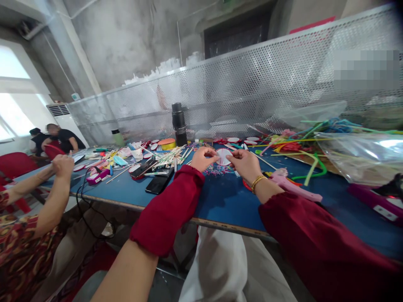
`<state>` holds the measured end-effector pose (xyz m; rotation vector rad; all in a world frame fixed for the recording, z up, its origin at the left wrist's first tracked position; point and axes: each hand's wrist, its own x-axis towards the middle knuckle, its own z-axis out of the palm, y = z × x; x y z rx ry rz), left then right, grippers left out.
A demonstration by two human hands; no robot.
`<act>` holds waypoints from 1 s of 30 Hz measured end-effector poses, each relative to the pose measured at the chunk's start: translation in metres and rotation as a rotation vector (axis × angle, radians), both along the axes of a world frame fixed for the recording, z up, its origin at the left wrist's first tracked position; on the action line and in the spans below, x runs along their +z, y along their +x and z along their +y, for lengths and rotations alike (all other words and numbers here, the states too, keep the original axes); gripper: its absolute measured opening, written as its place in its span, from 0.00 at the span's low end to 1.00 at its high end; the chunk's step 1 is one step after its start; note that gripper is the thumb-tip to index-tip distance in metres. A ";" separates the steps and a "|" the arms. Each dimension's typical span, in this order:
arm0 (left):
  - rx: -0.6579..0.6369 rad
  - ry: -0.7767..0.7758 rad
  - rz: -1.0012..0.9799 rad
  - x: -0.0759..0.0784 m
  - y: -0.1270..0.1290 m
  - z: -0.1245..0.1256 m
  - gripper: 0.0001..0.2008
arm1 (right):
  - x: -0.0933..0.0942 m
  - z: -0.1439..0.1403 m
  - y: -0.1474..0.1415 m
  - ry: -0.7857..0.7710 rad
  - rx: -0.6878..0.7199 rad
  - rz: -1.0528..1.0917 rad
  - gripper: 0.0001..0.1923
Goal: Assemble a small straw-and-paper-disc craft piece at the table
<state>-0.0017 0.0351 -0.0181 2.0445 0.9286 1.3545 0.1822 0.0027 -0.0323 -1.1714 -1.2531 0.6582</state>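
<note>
A small round white disc is being pinched at its two edges, just above the blue bench, by the left hand and the right hand, both closed to fingertip grips. Directly beneath the hands a beaded patterned piece is lying. A pink glue gun is resting just right of the right wrist; two phones are lying left of the left hand. The disc is probably being risked: with such light grips it could be creased, or dropped among the clutter.

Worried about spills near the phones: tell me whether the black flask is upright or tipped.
Upright. The black flask stands on its base on the blue table, cap on top, before the mesh screen.
</note>
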 end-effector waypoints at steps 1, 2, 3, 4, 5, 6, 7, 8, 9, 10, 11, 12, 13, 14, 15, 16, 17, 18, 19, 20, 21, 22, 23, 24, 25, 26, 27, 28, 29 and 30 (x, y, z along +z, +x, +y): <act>0.006 -0.003 -0.031 -0.001 0.001 0.001 0.16 | 0.000 0.000 0.000 0.008 0.016 -0.007 0.21; 0.010 -0.008 -0.058 -0.003 0.001 0.001 0.22 | -0.001 0.000 -0.001 0.015 0.029 -0.013 0.21; 0.013 -0.015 -0.079 -0.005 0.002 0.003 0.27 | -0.001 0.000 -0.002 0.021 0.039 -0.017 0.21; 0.010 -0.017 -0.092 -0.006 0.002 0.004 0.31 | -0.002 0.000 -0.002 0.028 0.046 -0.021 0.22; 0.006 -0.014 -0.100 -0.008 0.002 0.005 0.34 | -0.002 0.000 -0.003 0.037 0.050 -0.027 0.22; 0.005 -0.003 -0.102 -0.010 0.002 0.006 0.36 | -0.002 0.000 -0.003 0.047 0.057 -0.036 0.22; 0.010 0.015 -0.098 -0.012 0.002 0.008 0.38 | -0.003 -0.001 -0.003 0.058 0.066 -0.048 0.22; 0.021 0.034 -0.090 -0.013 0.002 0.009 0.38 | -0.003 -0.001 -0.004 0.066 0.076 -0.061 0.23; 0.034 0.052 -0.080 -0.014 0.001 0.009 0.37 | -0.004 -0.001 -0.004 0.072 0.086 -0.072 0.23; 0.048 0.065 -0.070 -0.015 0.001 0.010 0.36 | -0.004 -0.001 -0.005 0.074 0.094 -0.080 0.22; 0.061 0.071 -0.064 -0.015 0.001 0.010 0.35 | -0.003 -0.002 -0.005 0.071 0.100 -0.085 0.22; 0.072 0.070 -0.061 -0.014 0.001 0.010 0.34 | -0.003 -0.002 -0.005 0.067 0.102 -0.087 0.21; 0.077 0.063 -0.062 -0.013 0.001 0.010 0.33 | -0.002 -0.002 -0.005 0.064 0.099 -0.084 0.21; 0.079 0.053 -0.067 -0.012 0.000 0.009 0.32 | -0.002 -0.003 -0.005 0.062 0.094 -0.079 0.21; 0.078 0.043 -0.076 -0.011 0.000 0.009 0.32 | -0.001 -0.002 -0.004 0.060 0.089 -0.071 0.20; 0.080 0.032 -0.089 -0.009 0.000 0.009 0.31 | -0.001 -0.002 -0.004 0.058 0.083 -0.062 0.21; 0.082 0.022 -0.103 -0.008 0.000 0.009 0.31 | 0.000 -0.002 -0.003 0.056 0.077 -0.055 0.21; 0.087 0.013 -0.116 -0.007 -0.001 0.008 0.31 | -0.001 -0.001 -0.003 0.054 0.071 -0.051 0.21; 0.090 0.007 -0.127 -0.006 -0.001 0.008 0.31 | -0.001 0.000 -0.002 0.054 0.067 -0.054 0.22; 0.092 0.005 -0.132 -0.006 -0.001 0.007 0.31 | -0.002 0.001 -0.002 0.059 0.063 -0.060 0.22; 0.088 0.004 -0.130 -0.006 -0.001 0.007 0.32 | -0.003 0.001 -0.002 0.067 0.061 -0.070 0.22; 0.081 0.005 -0.122 -0.006 -0.001 0.006 0.33 | -0.005 0.002 -0.002 0.077 0.063 -0.081 0.22; 0.074 0.008 -0.111 -0.006 0.000 0.006 0.34 | -0.006 0.003 -0.002 0.086 0.071 -0.091 0.22; 0.070 0.010 -0.102 -0.006 0.000 0.005 0.35 | -0.007 0.003 -0.002 0.092 0.083 -0.098 0.23; 0.069 0.012 -0.096 -0.007 0.000 0.005 0.35 | -0.007 0.003 -0.003 0.094 0.095 -0.101 0.23; 0.072 0.012 -0.096 -0.007 0.000 0.006 0.36 | -0.007 0.003 -0.003 0.092 0.103 -0.101 0.23; 0.078 0.012 -0.101 -0.007 -0.001 0.006 0.35 | -0.007 0.002 -0.003 0.088 0.105 -0.100 0.23; 0.087 0.012 -0.110 -0.006 -0.001 0.007 0.34 | -0.006 0.002 -0.004 0.082 0.100 -0.097 0.22; 0.096 0.012 -0.121 -0.006 -0.002 0.008 0.33 | -0.006 0.001 -0.004 0.078 0.091 -0.092 0.22; 0.103 0.013 -0.131 -0.005 -0.003 0.009 0.32 | -0.005 0.001 -0.004 0.075 0.084 -0.086 0.22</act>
